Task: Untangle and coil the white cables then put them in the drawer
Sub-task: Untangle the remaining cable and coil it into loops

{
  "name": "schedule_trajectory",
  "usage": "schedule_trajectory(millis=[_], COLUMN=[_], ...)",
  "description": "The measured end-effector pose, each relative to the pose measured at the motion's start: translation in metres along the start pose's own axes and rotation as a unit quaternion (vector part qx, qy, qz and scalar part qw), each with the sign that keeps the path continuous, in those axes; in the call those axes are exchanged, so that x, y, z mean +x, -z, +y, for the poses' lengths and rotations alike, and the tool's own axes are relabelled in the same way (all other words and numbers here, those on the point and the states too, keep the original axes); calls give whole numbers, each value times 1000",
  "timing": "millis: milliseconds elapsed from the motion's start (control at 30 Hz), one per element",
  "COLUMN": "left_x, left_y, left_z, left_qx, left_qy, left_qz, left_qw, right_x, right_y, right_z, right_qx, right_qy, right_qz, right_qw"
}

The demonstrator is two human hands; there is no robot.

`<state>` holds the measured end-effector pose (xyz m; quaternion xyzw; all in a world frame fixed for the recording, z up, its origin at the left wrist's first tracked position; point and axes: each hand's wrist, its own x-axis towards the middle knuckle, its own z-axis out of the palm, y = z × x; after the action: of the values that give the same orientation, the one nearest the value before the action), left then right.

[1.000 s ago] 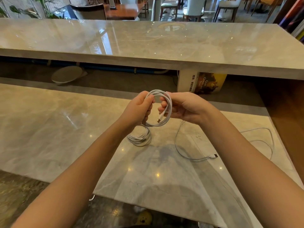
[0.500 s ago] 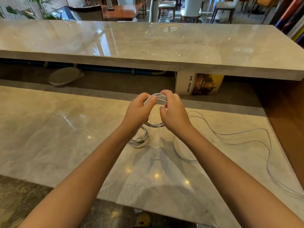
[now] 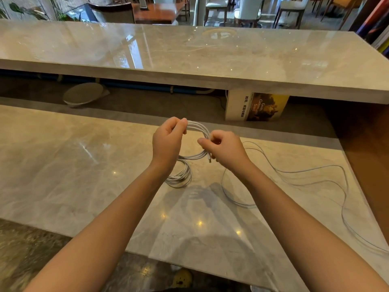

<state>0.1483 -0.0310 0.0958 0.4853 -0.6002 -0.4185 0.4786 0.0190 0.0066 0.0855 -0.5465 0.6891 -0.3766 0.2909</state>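
cables: 3 white runs. One held coil (image 3: 199, 127), one finished coil (image 3: 183, 177) on the marble counter (image 3: 63, 165), one loose cable (image 3: 244, 205) in several strands right of it; can't tell if the strands are a single cable.
hands: 2, both raised above the counter.
hidden: held coil's left side is behind the left hand (image 3: 168, 142); finished coil is partly behind the left wrist; loose cable passes under the right forearm and reaches the counter's right edge.
left hand: fingers curled, pinching the top of the held coil.
right hand (image 3: 226, 149): curled round the coil's right side; plug (image 3: 209, 160) pokes out below the fingers.
location: held coil in the air, just above the finished coil.
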Motion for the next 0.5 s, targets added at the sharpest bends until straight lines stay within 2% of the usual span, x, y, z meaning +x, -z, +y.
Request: schedule_trajectory(millis=[100, 167, 200, 267, 333, 433, 500], left_x=[-1, -1, 0, 1, 3, 9, 12], left_y=[-1, -2, -2, -1, 0, 6, 12], left_z=[-1, -4, -6, -10, -12, -11, -7], left_qx=[23, 45, 53, 65, 62, -28, -89], left_qy=[-45, -66, -66, -50, -13, 107, 161], left_qz=[44, 60, 63, 58, 49, 28, -16], left_qw=[998, 995, 994, 995, 997, 993, 983], right_x=[-6, -7, -6, -4, -3, -6, -11], right_y=[7, 9, 9, 11, 14, 26, 33], right_z=[-9, -12, -13, -15, -15, -13, -9], right_qx=[181, 202, 172, 39, -85, -163, -211], right_qy=[-102, -123, -117, -85, -52, 23, 74], right_qz=[-98, -139, -144, -130, -97, -50, -18], right_qw=[973, 962, 967, 987, 990, 985, 975])
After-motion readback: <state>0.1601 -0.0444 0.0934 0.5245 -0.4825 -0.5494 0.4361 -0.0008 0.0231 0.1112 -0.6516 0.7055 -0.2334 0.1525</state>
